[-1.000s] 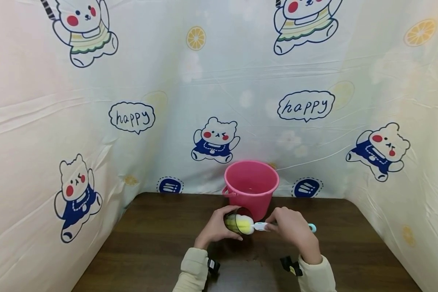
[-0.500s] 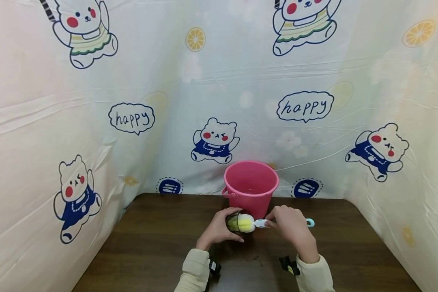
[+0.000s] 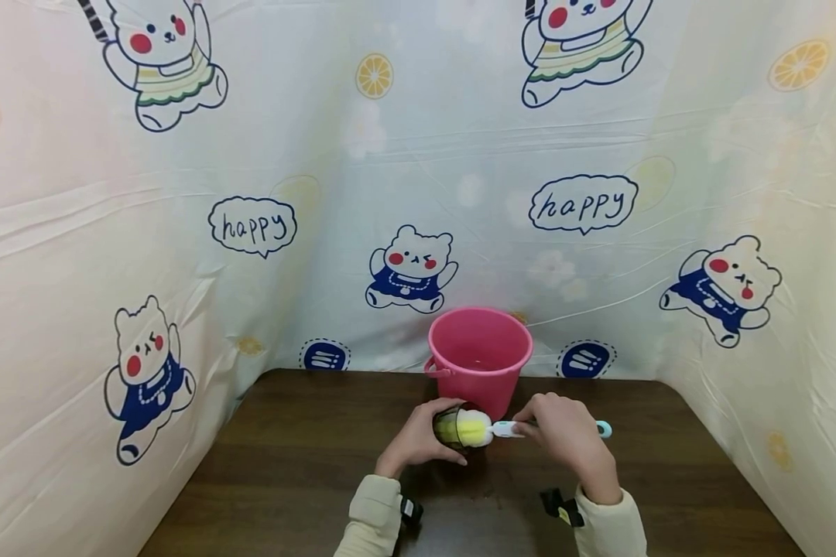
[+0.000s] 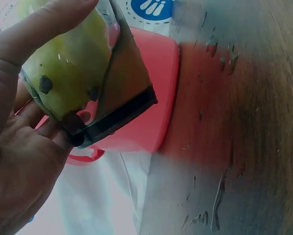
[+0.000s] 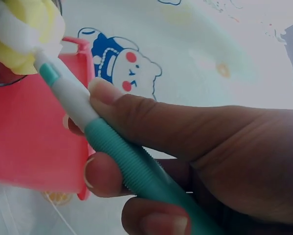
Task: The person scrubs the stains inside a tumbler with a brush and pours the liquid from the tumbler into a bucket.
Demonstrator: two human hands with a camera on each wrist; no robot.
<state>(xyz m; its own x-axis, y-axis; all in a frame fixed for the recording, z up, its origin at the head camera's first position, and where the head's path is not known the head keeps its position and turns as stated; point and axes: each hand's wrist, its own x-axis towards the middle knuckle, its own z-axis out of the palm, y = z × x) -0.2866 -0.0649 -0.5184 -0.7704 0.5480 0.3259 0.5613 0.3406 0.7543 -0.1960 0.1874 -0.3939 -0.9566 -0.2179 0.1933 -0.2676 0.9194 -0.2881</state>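
In the head view my left hand (image 3: 418, 439) grips a dark see-through cup (image 3: 447, 428), tipped on its side with its mouth toward the right. My right hand (image 3: 570, 437) holds the handle of a sponge bottle brush; the brush head (image 3: 475, 428) is yellow and white and sits partly inside the cup's mouth. Close up in the right wrist view, thumb and fingers curl round the teal ribbed handle (image 5: 131, 156), white near its neck. The left wrist view shows the yellow sponge through the cup wall (image 4: 129, 73), with my thumb and fingers around the cup.
A pink bucket (image 3: 484, 379) stands just behind both hands near the table's back edge, its handle hanging at the left. Drops of water (image 4: 219, 196) lie on the dark wooden table (image 3: 299, 449). A printed cloth curtain (image 3: 320, 139) encloses the back and sides.
My right hand dips a little left, then shifts right with the brush, whose head now sticks slightly further out of the cup. My left hand and the cup have drifted slightly right.
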